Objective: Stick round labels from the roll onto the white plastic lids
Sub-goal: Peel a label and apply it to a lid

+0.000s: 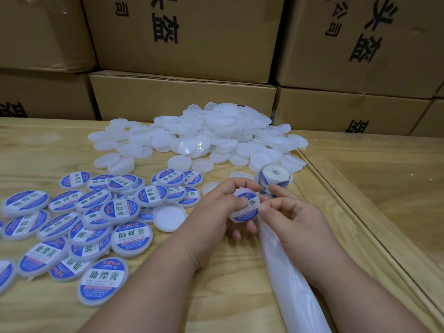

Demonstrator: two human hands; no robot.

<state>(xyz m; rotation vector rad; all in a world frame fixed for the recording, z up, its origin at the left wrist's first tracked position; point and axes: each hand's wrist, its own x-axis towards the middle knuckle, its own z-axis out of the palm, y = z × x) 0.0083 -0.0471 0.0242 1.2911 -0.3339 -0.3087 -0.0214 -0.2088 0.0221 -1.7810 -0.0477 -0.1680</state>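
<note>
Now L hand (216, 210) grips labelled lid (245, 207) above wooden table (230, 272); R hand (292, 212) fingers pinch label edge. Label roll (274, 182) just behind, blank lids pile (216, 138) beyond.

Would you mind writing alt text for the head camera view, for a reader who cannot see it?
A person's left hand holds a white lid while the right hand presses a blue round label onto it, over a wooden table. Labelled lids lie to the left, a pile of plain lids sits behind, and the label roll stands beyond the hands.
</note>
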